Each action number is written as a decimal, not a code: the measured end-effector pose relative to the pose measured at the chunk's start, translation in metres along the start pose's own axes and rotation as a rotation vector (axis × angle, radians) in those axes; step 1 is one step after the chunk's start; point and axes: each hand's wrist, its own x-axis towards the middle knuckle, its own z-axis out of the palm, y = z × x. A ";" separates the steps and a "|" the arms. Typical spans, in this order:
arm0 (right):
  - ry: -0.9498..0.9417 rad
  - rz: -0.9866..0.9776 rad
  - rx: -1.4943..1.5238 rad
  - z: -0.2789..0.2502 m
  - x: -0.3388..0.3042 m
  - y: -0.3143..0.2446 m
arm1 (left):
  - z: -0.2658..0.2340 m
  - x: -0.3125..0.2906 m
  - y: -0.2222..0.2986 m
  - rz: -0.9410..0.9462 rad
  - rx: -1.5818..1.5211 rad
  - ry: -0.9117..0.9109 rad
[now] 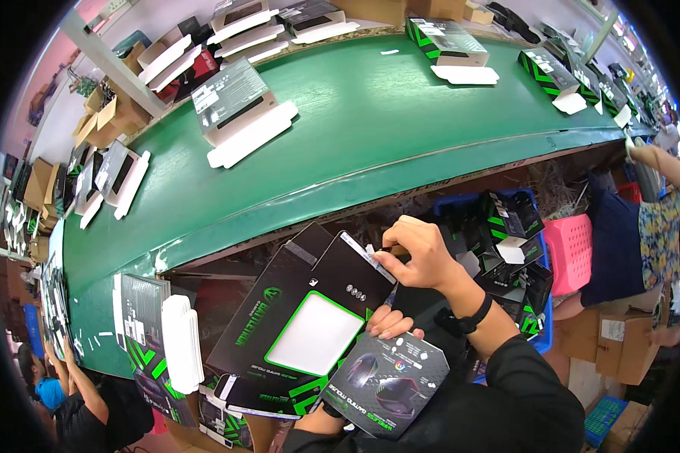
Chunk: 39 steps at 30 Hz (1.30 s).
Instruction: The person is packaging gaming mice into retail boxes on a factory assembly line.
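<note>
Black windowed carton (pixel 289 291), slanting down-left, is pinched at its pale strip (pixel 357 250) by nearer right hand (pixel 419 253); grip of left hand (pixel 387 322) cannot be told.

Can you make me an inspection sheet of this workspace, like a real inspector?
Surface: green table with open boxes on it.
Job's things: big black carton with a pale window; mouse box overlapping its corner.
Clutter: blue crate holding black-and-green boxes.
Hands: right hand pinches the carton's pale strip; left hand curls at the mouse box's top edge, grip partly hidden.
Cables: nothing clearly seen.
Surroundings: pink stool, brown cardboard boxes, a co-worker at the left, another person at the right.
</note>
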 end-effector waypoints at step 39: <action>-0.640 0.754 -0.342 0.088 -0.114 0.059 | 0.126 -0.069 0.110 0.705 2.101 0.839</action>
